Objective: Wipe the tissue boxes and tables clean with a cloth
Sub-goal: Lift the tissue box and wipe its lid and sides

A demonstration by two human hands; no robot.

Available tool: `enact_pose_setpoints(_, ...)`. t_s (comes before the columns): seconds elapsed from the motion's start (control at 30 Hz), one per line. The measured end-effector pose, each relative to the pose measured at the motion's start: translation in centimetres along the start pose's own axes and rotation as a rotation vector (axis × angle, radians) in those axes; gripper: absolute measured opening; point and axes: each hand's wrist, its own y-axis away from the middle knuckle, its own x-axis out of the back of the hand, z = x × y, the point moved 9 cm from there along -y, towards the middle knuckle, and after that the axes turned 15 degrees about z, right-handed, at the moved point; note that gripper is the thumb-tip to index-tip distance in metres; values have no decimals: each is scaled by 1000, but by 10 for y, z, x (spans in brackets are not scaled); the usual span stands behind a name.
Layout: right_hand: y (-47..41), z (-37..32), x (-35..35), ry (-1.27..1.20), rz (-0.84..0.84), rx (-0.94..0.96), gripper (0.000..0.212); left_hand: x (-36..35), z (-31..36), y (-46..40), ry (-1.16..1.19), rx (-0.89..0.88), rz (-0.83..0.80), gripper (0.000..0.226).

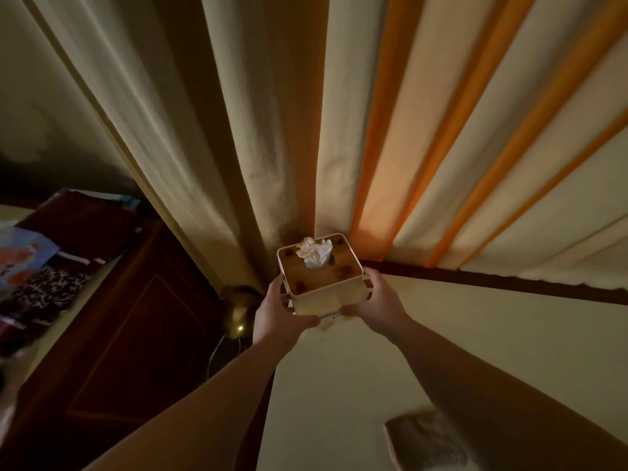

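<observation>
A square cream tissue box (326,295) with a wooden lid and a white tissue (314,251) poking out sits at the far corner of a pale table (441,334). My left hand (277,312) grips its left side and lower edge. My right hand (375,300) grips its right side, fingers curled round the corner. A folded brownish cloth (424,436) lies on the table near my right forearm, held by neither hand.
Striped cream and orange curtains (339,130) hang right behind the box. A brass lamp base (239,311) with a cord stands left of the table. A dark wooden headboard (119,334) and patterned bedding (51,260) lie further left.
</observation>
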Motion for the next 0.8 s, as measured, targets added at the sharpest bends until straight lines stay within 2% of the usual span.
enact_pose_setpoints(0.13, 13, 16, 35, -5, 58, 0, 97, -16, 16, 13, -49, -90, -53, 117)
enact_pose_setpoints(0.33, 43, 69, 115, -38, 250, -42, 81, -81, 47, 55, -62, -199, -181, 121)
enact_pose_setpoints(0.5, 76, 120, 178, -85, 352, -163, 79, -142, 62, 104, -83, -250, -322, 119)
enact_pose_setpoints(0.63, 97, 152, 203, -129, 379, -196, 79, -174, 64, 130, -128, -307, -379, 118)
enact_pose_setpoints(0.8, 111, 181, 202, -137, 333, -218, 84, -186, 57, 140, -184, -330, -420, 117)
